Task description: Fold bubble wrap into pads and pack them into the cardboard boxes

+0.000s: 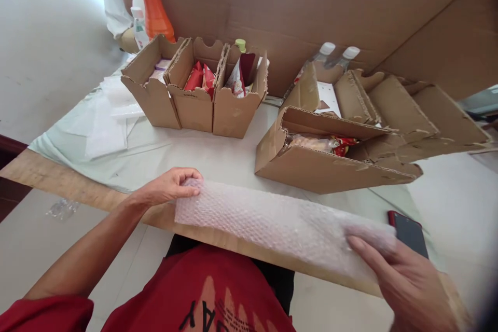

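Observation:
A long strip of bubble wrap (268,220) lies along the near edge of the table (218,158). My left hand (167,187) pinches its left end, fingers curled over the corner. My right hand (404,282) grips the right end, with the thumb on top of the wrap. The strip looks folded or rolled lengthwise. A dark phone with a red case (408,231) lies just behind my right hand.
Three small cardboard boxes (194,91) with snack packets stand at the back left, an orange bottle (154,10) behind them. A larger open carton (330,153) with packets sits right of centre. Plastic sheets (107,119) lie far left. A person in white (116,0) stands behind.

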